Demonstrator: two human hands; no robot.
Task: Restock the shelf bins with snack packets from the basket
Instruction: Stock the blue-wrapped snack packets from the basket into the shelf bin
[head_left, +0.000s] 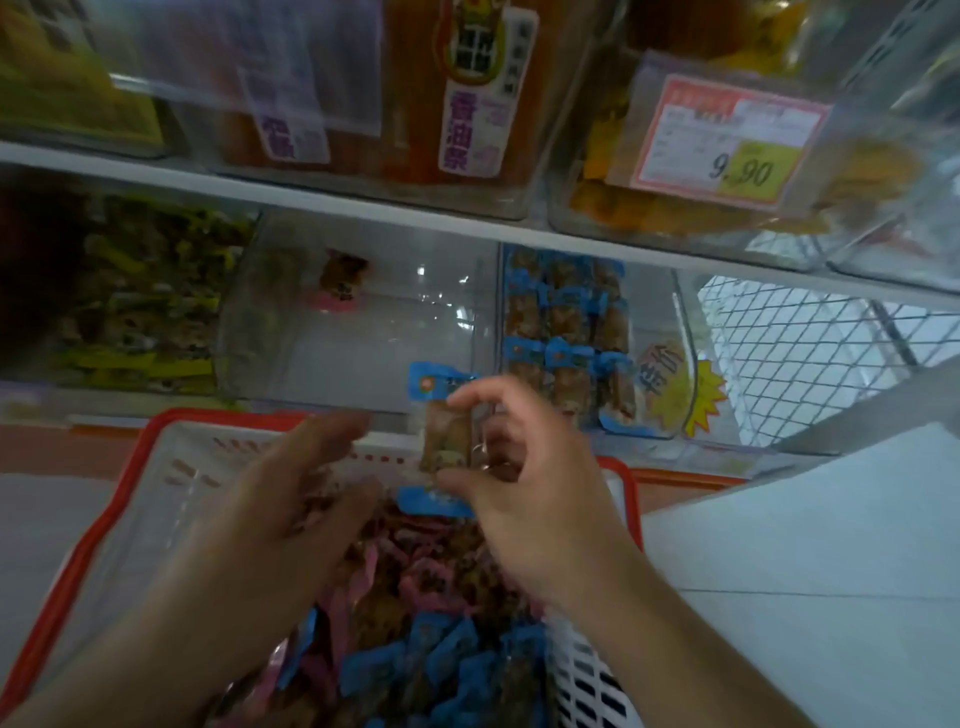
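Price tag (727, 137) on your upper right bin: you read "9.90" on its yellow patch.
Purple label (470, 127) on your orange packet: "香油条".
Yellow starburst sticker (675, 389) on your blue-packet bin: "特价".
Other labels: too blurred for you to read.

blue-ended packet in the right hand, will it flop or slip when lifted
The blue-ended packet, pinched end to end by the right hand, stands straight, so probably fairly stiff. A fingertip pinch carries it, so likely light. Its wrapper looks glossy, perhaps slippery.
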